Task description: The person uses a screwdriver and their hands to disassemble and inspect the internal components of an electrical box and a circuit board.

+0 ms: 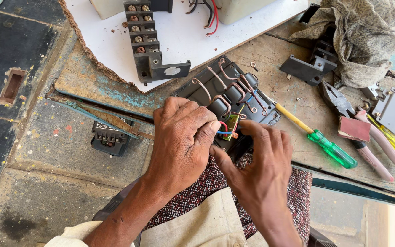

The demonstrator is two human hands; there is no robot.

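Pinching thin wires at the small board (pixel 231 126), both the left hand (pixel 181 137) and right hand (pixel 259 158) should grip lightly, steadying the black unit (pixel 216 89).

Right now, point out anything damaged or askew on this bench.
The white board has a ragged, chewed-looking left edge. The worn wooden bench top shows flaking blue paint. Bent copper wires stick up unevenly from the dark plastic housing.

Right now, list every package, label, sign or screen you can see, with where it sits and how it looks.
Blank sticker: small pale grey oval on the foot of the dark terminal block, lying on the white board at top centre.
Faceplate label: pale strip with tiny print on the black boxy device under the bench edge, left of the left hand.
No packages, signs or screens.
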